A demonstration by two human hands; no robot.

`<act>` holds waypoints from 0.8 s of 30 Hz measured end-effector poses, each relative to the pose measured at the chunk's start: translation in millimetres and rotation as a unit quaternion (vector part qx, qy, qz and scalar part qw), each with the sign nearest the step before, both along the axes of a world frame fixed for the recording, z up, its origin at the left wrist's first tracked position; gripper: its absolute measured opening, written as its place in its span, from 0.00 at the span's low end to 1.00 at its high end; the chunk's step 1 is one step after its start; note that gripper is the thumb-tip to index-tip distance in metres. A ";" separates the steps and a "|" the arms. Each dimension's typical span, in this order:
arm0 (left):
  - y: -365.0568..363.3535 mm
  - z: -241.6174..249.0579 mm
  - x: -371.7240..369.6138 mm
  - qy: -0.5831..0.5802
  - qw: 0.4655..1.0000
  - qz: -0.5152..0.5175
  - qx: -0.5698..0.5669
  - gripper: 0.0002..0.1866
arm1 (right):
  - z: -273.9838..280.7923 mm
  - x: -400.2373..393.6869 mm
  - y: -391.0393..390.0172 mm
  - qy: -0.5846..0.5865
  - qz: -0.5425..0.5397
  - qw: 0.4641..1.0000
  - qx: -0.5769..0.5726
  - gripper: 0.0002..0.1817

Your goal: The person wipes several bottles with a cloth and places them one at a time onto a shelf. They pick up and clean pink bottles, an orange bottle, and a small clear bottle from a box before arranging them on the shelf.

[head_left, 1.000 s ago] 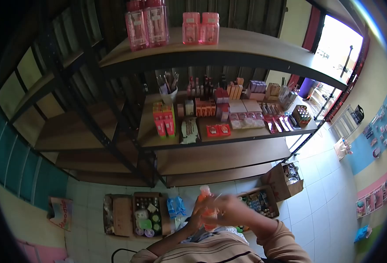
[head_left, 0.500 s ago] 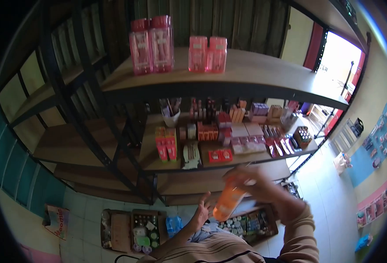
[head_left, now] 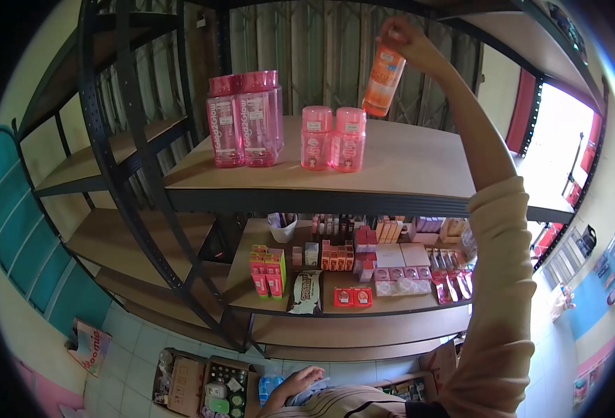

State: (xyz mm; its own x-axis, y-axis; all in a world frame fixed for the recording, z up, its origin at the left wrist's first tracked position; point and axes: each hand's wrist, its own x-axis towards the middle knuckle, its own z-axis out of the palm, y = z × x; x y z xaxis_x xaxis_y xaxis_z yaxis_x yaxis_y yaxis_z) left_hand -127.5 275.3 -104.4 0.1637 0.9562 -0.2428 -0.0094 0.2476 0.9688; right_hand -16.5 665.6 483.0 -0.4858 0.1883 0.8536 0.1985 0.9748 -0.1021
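Observation:
My right hand (head_left: pixel 400 38), raised over the upper shelf (head_left: pixel 419 150), grips an orange bottle (head_left: pixel 383 82) by its top. The bottle is slightly tilted, its base just above the back of the shelf board. To its left stand short pink bottles (head_left: pixel 332 143) with rounded caps. Farther left are taller pink bottles (head_left: pixel 245 125) with dark pink caps. Low in front of my body, my left hand (head_left: pixel 304 381) holds nothing, its fingers loosely stretched out, above a blue plastic bag (head_left: pixel 270 389).
The middle shelf carries a white cup (head_left: pixel 283 230), pink-and-green boxes (head_left: pixel 268 273), red compacts (head_left: pixel 353 297) and several cosmetics. Open cartons (head_left: pixel 185 383) of bottles and jars sit on the floor. Black metal uprights (head_left: pixel 130 139) stand at left; a bright doorway (head_left: pixel 562 132) is at right.
My right hand has lifted the orange bottle from waist height up over the upper shelf. My left hand has dropped lower. The view has tilted upward.

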 end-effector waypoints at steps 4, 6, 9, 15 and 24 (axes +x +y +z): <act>-5.3 23.3 -4.8 -0.051 0.998 0.028 -0.036 0.17 | -11.8 -31.3 15.7 -0.074 0.108 0.979 -0.156 0.10; -8.4 16.6 -6.4 -0.060 0.996 0.056 -0.041 0.16 | -26.9 -41.2 6.1 -0.095 0.148 0.962 -0.210 0.10; -13.5 10.3 -11.2 -0.044 0.995 0.086 -0.031 0.16 | -42.6 -68.5 13.7 -0.189 0.192 0.954 -0.134 0.10; -19.3 -16.6 -23.4 -0.033 0.996 0.078 -0.016 0.17 | -53.0 -82.1 -0.5 -0.200 0.202 0.936 -0.205 0.10; -25.2 -20.6 -25.7 -0.065 0.995 0.079 -0.018 0.16 | -68.2 -74.2 -5.1 -0.164 0.167 0.936 -0.265 0.34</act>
State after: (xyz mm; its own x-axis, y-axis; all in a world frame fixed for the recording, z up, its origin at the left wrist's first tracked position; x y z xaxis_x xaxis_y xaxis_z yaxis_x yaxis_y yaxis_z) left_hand -153.3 250.1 -125.0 0.0453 0.9637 -0.2632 -0.1760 0.2671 0.9475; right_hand -90.7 660.4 414.9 -0.8126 0.3334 0.4781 -0.0025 0.8183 -0.5748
